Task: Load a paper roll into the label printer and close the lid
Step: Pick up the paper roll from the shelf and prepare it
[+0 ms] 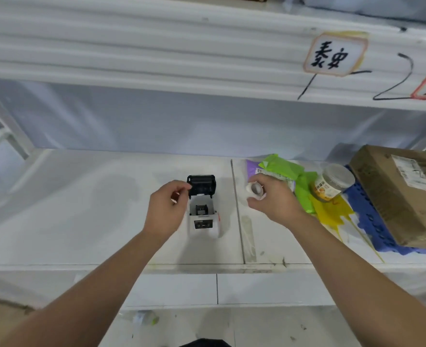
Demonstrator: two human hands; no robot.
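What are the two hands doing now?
Left hand: empty, fingers loosely curled beside the label printer's open lid.
Right hand: holding the paper roll.

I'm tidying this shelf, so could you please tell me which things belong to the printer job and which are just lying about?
For the job:
label printer, its lid open
paper roll in the right hand
left hand beside the lid

Lying about:
jar
cardboard box
green bag
blue crate

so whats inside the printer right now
The printer has its lid up. The open bay shows only a small dark mechanism, no roll. The paper roll is in the right hand. The bay's left edge is hidden.
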